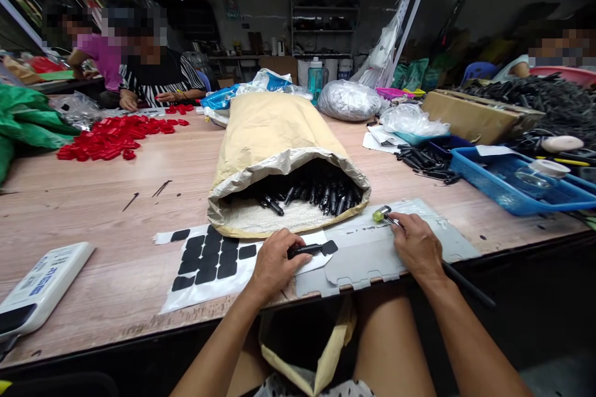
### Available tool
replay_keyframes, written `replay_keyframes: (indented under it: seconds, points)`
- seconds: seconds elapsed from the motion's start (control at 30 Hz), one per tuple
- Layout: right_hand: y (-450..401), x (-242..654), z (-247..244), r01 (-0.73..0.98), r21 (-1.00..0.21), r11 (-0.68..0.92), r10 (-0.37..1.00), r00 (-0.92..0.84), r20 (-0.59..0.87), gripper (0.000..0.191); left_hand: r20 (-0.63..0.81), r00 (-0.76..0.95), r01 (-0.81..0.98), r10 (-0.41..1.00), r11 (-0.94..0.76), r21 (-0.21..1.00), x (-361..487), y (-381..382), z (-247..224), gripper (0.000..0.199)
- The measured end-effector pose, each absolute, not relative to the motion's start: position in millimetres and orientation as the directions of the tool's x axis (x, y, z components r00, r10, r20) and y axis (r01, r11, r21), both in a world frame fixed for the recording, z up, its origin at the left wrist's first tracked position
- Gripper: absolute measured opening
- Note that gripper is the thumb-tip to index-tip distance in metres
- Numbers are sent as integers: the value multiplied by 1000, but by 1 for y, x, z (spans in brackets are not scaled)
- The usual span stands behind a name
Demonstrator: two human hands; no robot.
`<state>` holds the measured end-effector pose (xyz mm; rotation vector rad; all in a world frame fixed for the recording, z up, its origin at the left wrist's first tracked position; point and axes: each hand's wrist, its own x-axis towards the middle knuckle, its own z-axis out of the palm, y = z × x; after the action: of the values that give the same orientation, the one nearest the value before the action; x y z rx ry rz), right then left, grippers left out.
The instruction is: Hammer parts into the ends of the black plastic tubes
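My left hand point(278, 262) is closed on a slim black part point(305, 250), held near the table edge. A black square patch point(329, 247) lies at that part's right end. My right hand point(418, 244) grips a small hammer with a yellowish-green head point(381, 214) and a black handle point(469, 285), over a grey board point(367, 257). Left of my left hand lies a white sheet point(200, 301) with several black rounded patches point(207, 271). Just beyond my hands, a tan sack point(274, 127) lies on its side, mouth toward me, with many black parts point(326, 193) inside.
A white device point(46, 285) stands at the left edge. Red pieces point(109, 136) lie heaped farther back, near two people. At right are a blue tray point(521, 183), a cardboard box point(475, 115), loose black parts point(426, 161) and a large black pile point(549, 105).
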<state>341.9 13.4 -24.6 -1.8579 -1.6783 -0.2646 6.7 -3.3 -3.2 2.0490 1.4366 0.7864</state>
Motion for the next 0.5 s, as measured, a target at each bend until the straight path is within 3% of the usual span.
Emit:
replay_keyframes:
  seconds: [0.13,0.23,0.37,0.5]
  points:
    - [0,318,-1,856,-468,221,775,137,617,29,153,246,636,957,-278,719,6,-3,-1,14]
    - [-18,276,15,700,-588,405,811,22,585,29,142,202,615,969,-238,751,6,-3,-3,14]
    - [-32,228,22,588,-622,517,828,-160,537,29,147,153,586,977,-209,783,6,-2,-7,14]
    - [-35,207,23,558,-625,546,817,-191,544,33,151,139,579,979,-204,789,7,1,-10,14]
